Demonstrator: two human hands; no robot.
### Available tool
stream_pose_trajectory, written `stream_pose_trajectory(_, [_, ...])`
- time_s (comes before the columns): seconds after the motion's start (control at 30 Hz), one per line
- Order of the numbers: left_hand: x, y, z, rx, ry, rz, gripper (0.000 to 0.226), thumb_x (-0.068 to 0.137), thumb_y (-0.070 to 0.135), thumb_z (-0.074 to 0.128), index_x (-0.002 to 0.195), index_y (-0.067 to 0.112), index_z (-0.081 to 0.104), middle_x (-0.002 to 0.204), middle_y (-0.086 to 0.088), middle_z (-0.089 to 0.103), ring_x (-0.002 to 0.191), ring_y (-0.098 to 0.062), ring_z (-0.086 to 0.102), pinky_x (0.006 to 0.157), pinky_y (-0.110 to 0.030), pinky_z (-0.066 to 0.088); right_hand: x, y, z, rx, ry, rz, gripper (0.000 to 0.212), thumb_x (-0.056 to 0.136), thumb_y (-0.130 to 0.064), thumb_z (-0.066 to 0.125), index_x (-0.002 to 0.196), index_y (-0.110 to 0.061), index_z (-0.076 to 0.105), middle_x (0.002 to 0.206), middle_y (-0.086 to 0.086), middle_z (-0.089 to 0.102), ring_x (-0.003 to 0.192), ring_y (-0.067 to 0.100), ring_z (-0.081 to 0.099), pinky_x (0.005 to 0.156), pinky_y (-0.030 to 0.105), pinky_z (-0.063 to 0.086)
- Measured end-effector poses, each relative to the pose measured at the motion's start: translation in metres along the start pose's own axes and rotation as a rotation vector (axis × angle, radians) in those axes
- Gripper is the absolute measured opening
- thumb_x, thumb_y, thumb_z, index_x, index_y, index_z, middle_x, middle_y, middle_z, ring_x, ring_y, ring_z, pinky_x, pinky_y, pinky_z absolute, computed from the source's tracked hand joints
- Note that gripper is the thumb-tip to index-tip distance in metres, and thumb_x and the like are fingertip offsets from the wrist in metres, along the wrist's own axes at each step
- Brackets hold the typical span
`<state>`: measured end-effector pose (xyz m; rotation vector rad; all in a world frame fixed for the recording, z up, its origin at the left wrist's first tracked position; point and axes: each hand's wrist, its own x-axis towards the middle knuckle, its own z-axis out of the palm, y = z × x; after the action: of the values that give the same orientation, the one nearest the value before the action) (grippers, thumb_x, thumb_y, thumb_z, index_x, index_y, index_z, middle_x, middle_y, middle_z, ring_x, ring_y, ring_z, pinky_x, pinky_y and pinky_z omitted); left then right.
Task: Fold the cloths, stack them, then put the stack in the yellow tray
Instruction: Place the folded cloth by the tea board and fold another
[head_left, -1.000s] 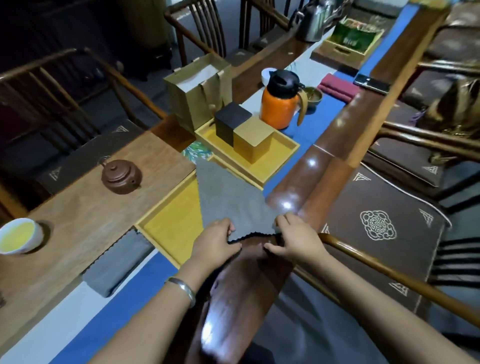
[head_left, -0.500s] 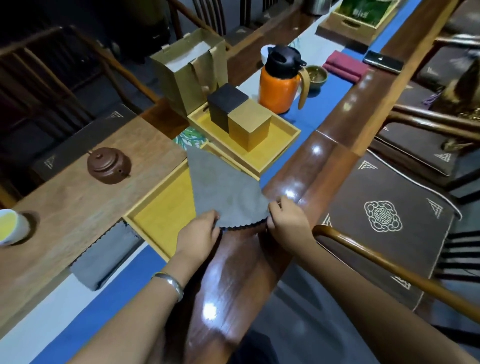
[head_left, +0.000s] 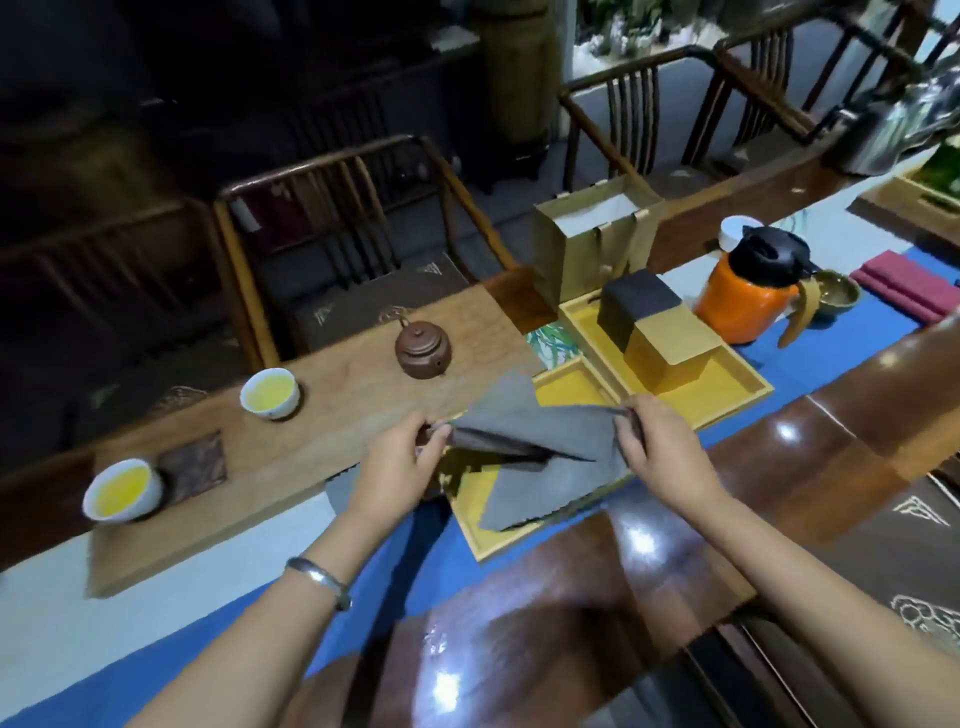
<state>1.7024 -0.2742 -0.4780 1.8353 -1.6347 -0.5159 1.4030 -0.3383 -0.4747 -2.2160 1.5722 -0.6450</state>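
Pinching opposite ends of the grey square cloth, your left hand and right hand hold it half-folded above the shallow yellow wooden tray; its lower flap drapes into the tray. Another grey cloth, probably folded, lies behind your left wrist.

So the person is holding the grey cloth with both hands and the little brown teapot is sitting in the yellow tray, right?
Not quite. In the head view both hands, left and right, do hold the grey cloth, but the brown teapot sits on the wooden board, not in the yellow tray.
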Motion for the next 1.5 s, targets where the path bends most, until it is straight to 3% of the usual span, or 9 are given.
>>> stream_pose_trajectory(0.1, [-0.009, -0.008, -0.04, -0.06, 0.147, -0.054, 0.016, 0.093, 0.036, 0.056, 0.082, 0.024, 0.059, 0.076, 0.005, 0.065, 0.074, -0.013, 0.061, 0.066, -0.035, 0.048, 0.029, -0.041, -0.01, 0.063, 0.08, -0.134, 0.009, 0.092, -0.011, 0.057, 0.097, -0.005, 0.061, 0.087, 0.01, 0.059, 0.082, 0.026, 0.057, 0.066, 0.024, 0.032])
stream_pose_trajectory(0.23, [-0.027, -0.018, -0.094, -0.038, 0.344, -0.084, 0.016, 0.089, 0.039, 0.057, 0.076, 0.03, 0.055, 0.072, 0.013, 0.062, 0.071, -0.002, 0.056, 0.059, -0.014, 0.04, 0.054, -0.102, -0.017, 0.156, 0.132, -0.297, 0.005, 0.089, -0.007, 0.06, 0.093, -0.005, 0.062, 0.086, 0.006, 0.057, 0.082, 0.021, 0.054, 0.068, 0.019, 0.031])
stream_pose_trajectory(0.4, [-0.06, -0.031, -0.152, -0.04, 0.517, -0.14, 0.015, 0.09, 0.034, 0.059, 0.076, 0.033, 0.054, 0.077, 0.017, 0.062, 0.075, -0.002, 0.057, 0.065, -0.02, 0.044, 0.066, -0.17, -0.015, 0.198, 0.125, -0.463, 0.006, 0.088, -0.008, 0.062, 0.094, -0.007, 0.063, 0.089, 0.007, 0.06, 0.084, 0.018, 0.055, 0.07, 0.021, 0.036])
stream_pose_trajectory(0.5, [-0.083, -0.038, -0.186, -0.005, 0.598, -0.186, 0.014, 0.09, 0.036, 0.059, 0.076, 0.035, 0.055, 0.079, 0.023, 0.062, 0.081, 0.005, 0.057, 0.063, -0.008, 0.041, 0.07, -0.208, -0.009, 0.174, 0.097, -0.544, 0.007, 0.089, -0.013, 0.062, 0.095, -0.009, 0.063, 0.09, 0.005, 0.061, 0.086, 0.021, 0.057, 0.074, 0.029, 0.045])
stream_pose_trajectory(0.8, [-0.161, -0.071, -0.268, -0.028, 0.761, -0.302, 0.01, 0.086, 0.032, 0.067, 0.077, 0.027, 0.065, 0.079, 0.017, 0.067, 0.081, 0.004, 0.059, 0.064, -0.005, 0.041, 0.045, -0.306, 0.019, 0.265, 0.05, -0.631, 0.007, 0.087, -0.014, 0.066, 0.092, -0.011, 0.063, 0.087, -0.002, 0.061, 0.082, 0.009, 0.052, 0.069, 0.012, 0.032])
stream_pose_trajectory(0.9, [-0.192, -0.087, -0.28, -0.155, 0.728, -0.34, 0.008, 0.086, 0.022, 0.068, 0.078, 0.026, 0.069, 0.081, 0.015, 0.07, 0.08, 0.0, 0.063, 0.068, -0.012, 0.047, 0.019, -0.32, 0.032, 0.299, 0.021, -0.614, 0.007, 0.085, -0.012, 0.068, 0.09, -0.009, 0.063, 0.086, -0.001, 0.062, 0.081, 0.009, 0.053, 0.069, 0.011, 0.033])
stream_pose_trajectory(1.13, [-0.264, -0.114, -0.262, -0.358, 0.507, -0.383, 0.017, 0.087, 0.008, 0.067, 0.076, 0.021, 0.07, 0.073, 0.012, 0.071, 0.071, 0.007, 0.061, 0.063, -0.004, 0.043, -0.071, -0.299, 0.064, 0.361, -0.116, -0.431, 0.004, 0.087, -0.01, 0.067, 0.088, -0.012, 0.063, 0.085, 0.0, 0.066, 0.08, 0.012, 0.06, 0.069, 0.016, 0.042])
stream_pose_trajectory(1.33, [-0.323, -0.126, -0.226, -0.445, 0.355, -0.477, 0.016, 0.084, 0.001, 0.068, 0.074, 0.014, 0.071, 0.073, 0.014, 0.073, 0.067, 0.006, 0.061, 0.066, -0.007, 0.044, -0.156, -0.264, 0.079, 0.487, -0.28, -0.214, 0.017, 0.088, -0.007, 0.063, 0.085, -0.024, 0.064, 0.084, -0.007, 0.069, 0.084, -0.005, 0.061, 0.073, 0.008, 0.043])
stream_pose_trajectory(1.5, [-0.361, -0.134, -0.196, -0.5, 0.254, -0.566, 0.011, 0.083, 0.005, 0.07, 0.077, 0.013, 0.072, 0.084, 0.005, 0.075, 0.075, 0.002, 0.064, 0.073, -0.008, 0.044, -0.202, -0.231, 0.096, 0.499, -0.433, -0.115, 0.021, 0.089, -0.005, 0.061, 0.079, -0.024, 0.064, 0.078, -0.002, 0.067, 0.067, 0.01, 0.054, 0.062, 0.026, 0.041])
